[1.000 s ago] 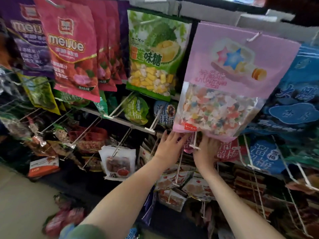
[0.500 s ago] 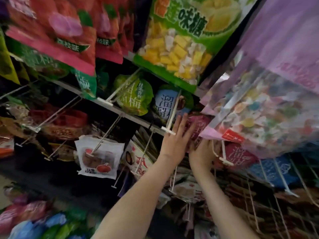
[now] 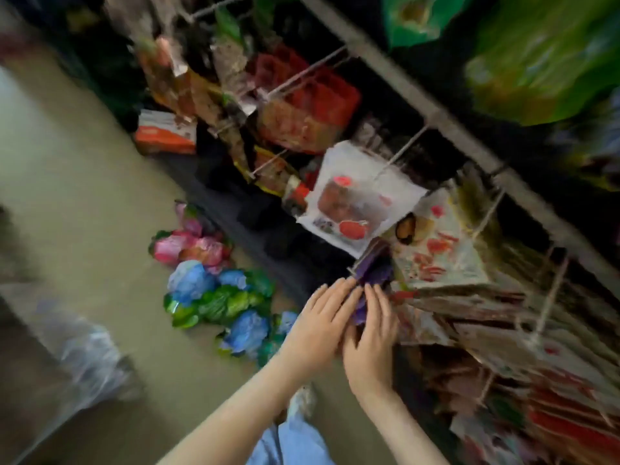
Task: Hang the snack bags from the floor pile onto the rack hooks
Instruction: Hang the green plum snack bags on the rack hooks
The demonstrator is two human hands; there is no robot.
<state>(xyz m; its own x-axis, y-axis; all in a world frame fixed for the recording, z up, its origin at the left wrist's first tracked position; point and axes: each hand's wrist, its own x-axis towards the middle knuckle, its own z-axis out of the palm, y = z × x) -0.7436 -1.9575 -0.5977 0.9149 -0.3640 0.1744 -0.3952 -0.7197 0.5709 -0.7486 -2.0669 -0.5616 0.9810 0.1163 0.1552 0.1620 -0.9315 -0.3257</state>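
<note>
Left hand (image 3: 320,318), right hand (image 3: 370,337) lower; purple bag (image 3: 374,271) blurred

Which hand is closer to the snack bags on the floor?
Left. The left hand is just right of the floor pile; the right hand is beyond it.

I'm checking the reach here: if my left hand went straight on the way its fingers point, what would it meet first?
Most likely the crumpled purple plastic packet at the fingertips of the left hand; they seem to touch it. Beyond hangs a cream bag with red print. Blur leaves depth unclear.
</note>
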